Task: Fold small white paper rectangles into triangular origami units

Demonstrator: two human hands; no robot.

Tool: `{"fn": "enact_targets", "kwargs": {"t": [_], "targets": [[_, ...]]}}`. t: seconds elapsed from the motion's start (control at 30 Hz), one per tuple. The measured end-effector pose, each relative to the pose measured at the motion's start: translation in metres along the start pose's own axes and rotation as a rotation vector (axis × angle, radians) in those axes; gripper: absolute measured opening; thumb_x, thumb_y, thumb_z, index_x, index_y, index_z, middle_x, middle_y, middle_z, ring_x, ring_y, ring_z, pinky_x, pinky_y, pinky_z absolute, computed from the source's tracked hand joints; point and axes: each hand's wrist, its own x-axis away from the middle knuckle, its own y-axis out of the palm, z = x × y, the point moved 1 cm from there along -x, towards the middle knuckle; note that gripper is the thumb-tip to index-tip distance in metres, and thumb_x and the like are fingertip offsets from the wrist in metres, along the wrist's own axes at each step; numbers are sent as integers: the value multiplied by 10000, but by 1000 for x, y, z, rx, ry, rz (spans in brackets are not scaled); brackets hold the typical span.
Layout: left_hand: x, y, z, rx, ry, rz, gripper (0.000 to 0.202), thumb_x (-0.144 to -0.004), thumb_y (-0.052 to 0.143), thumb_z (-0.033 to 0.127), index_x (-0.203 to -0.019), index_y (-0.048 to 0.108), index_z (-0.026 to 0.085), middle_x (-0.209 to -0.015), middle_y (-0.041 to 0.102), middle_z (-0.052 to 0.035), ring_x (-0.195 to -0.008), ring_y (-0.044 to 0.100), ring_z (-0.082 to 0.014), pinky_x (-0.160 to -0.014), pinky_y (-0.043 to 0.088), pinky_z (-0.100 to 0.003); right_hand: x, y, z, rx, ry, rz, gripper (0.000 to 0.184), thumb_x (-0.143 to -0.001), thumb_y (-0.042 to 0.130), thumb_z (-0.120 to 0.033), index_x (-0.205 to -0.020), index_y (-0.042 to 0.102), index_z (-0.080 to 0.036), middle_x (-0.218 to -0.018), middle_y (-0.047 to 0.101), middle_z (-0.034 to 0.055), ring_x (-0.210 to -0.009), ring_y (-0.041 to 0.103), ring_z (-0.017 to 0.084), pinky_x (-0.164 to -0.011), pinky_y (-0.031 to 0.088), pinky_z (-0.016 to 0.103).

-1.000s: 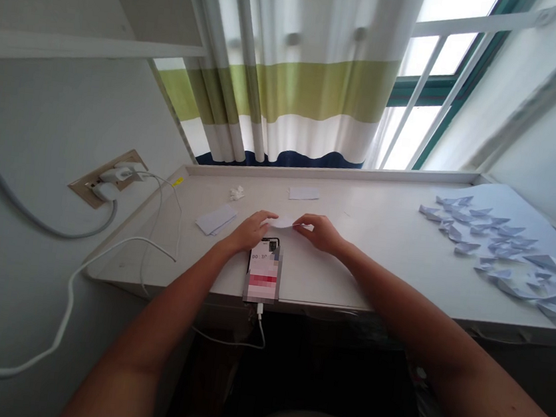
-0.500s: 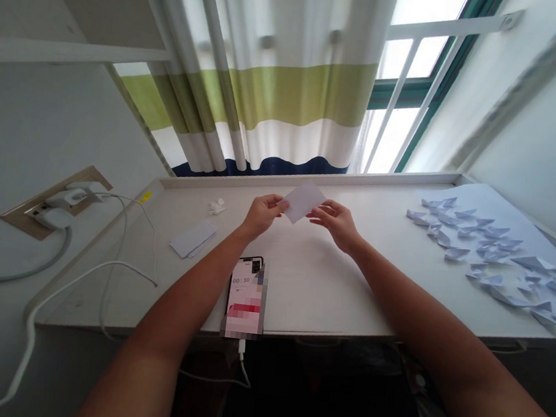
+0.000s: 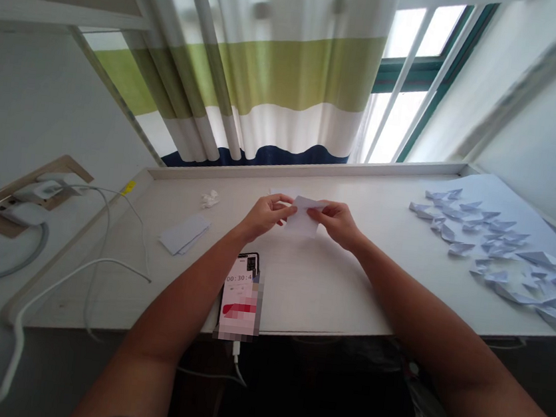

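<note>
Above the middle of the white desk, a small piece of white paper [image 3: 304,223] is held up between my two hands. My left hand [image 3: 268,216] pinches its left edge with thumb and fingers. On the other side my right hand [image 3: 335,222] grips the upper right part, its thumb lying across the sheet. Some pale paper edge shows just behind my left fingers; I cannot tell whether it belongs to the same sheet. A stack of white paper pieces [image 3: 185,234] lies left of my left forearm, with a crumpled bit of paper [image 3: 210,199] beyond it.
Several folded paper boats [image 3: 472,220] stand on the right of the desk [image 3: 328,294], partly over a large white sheet [image 3: 510,195]. A phone [image 3: 241,294] with a running timer lies at the front edge, cable attached. Chargers [image 3: 39,191] and white cables occupy the left.
The paper has turned from a diamond-like angle to a squarer one, and my right fingers have moved farther over it. The view has tipped slightly downward.
</note>
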Motion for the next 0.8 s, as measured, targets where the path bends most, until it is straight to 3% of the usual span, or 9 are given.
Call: {"fn": "enact_targets", "kwargs": {"t": [0.13, 0.27, 0.33, 0.47, 0.57, 0.7, 0.8], "targets": [[4, 1, 0, 45, 28, 28, 430, -741, 928, 501, -942, 739, 172, -819, 781, -43, -695, 655, -149, -645, 525, -287, 3, -1, -3, -131, 65, -82, 520, -723, 910, -642, -993, 816, -207, -1015, 821, 73, -940, 741, 276, -823, 611, 397], [7, 5, -1, 66, 99, 67, 432, -739, 930, 522, -922, 755, 174, -803, 785, -36, -691, 666, -152, -659, 560, -300, 4, -8, -5, -248, 226, -135, 597, -916, 626, -769, -1126, 780, -232, -1182, 808, 116, -1068, 753, 322, -864, 626, 449], [9, 9, -1, 60, 115, 44, 405, -746, 923, 506, -912, 772, 169, -780, 782, -36, -688, 674, -157, -674, 582, -315, 5, -11, -6, -222, 295, -148, 631, -947, 573, -795, -1126, 779, -226, -1193, 800, 130, -1062, 755, 323, -863, 628, 452], [13, 15, 1, 44, 94, 6, 280, -783, 866, 387, -919, 803, 150, -803, 791, -51, -738, 720, -180, -744, 627, -360, 6, -14, -8, -133, 295, -213, 451, -826, 866, -565, -1051, 827, -176, -1080, 796, 124, -959, 737, 264, -802, 608, 384], [14, 15, 5, 65, 79, -5, 217, -824, 798, 316, -948, 806, 139, -869, 801, -62, -793, 750, -190, -798, 639, -375, 7, -12, -8, -150, 260, -210, 381, -729, 953, -429, -986, 847, -168, -1023, 801, 103, -908, 723, 224, -783, 596, 361], [15, 14, 7, 96, 15, -44, 327, -898, 775, 388, -1098, 769, 129, -910, 792, -66, -771, 768, -189, -755, 624, -350, 7, -8, -6, -172, 212, -136, 418, -687, 990, -455, -952, 849, -165, -932, 805, 82, -841, 708, 201, -751, 584, 347], [14, 14, 4, 64, 8, -96, 450, -836, 881, 449, -1115, 745, 123, -967, 811, -104, -776, 785, -203, -707, 585, -310, 7, -5, -5, -216, 178, -88, 458, -668, 1003, -506, -926, 837, -164, -914, 807, 82, -833, 711, 210, -763, 592, 367]]}}
